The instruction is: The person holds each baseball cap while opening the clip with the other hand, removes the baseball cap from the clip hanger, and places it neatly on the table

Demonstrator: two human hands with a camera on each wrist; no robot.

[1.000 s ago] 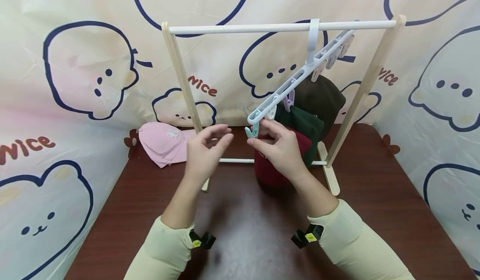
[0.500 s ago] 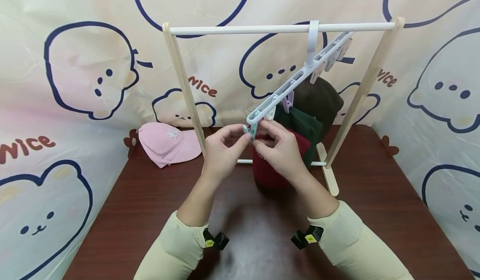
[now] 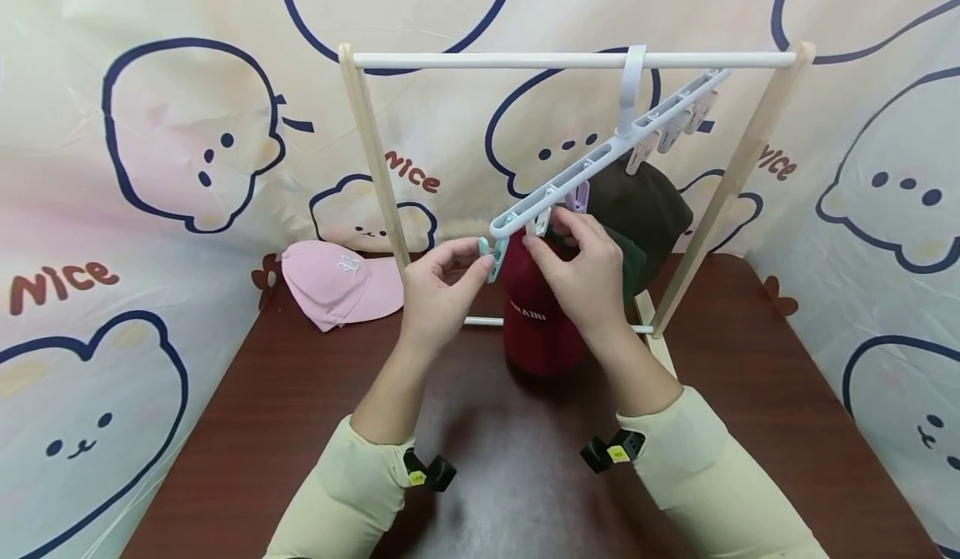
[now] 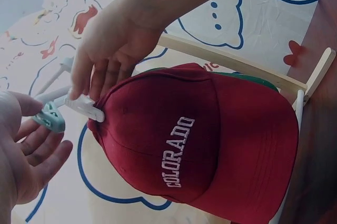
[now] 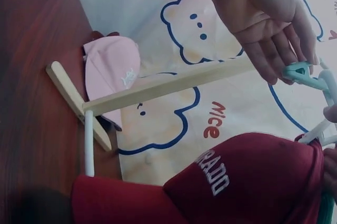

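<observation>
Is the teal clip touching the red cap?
Apart. The right wrist view shows it: printed backdrop is visible between the teal clip and the red cap.

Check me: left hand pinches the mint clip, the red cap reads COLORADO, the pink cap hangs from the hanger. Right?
One error: the pink cap lies on the table, not on the hanger; the head view shows it. The rest holds: the left hand pinches the mint clip, and the red cap reads COLORADO.
</observation>
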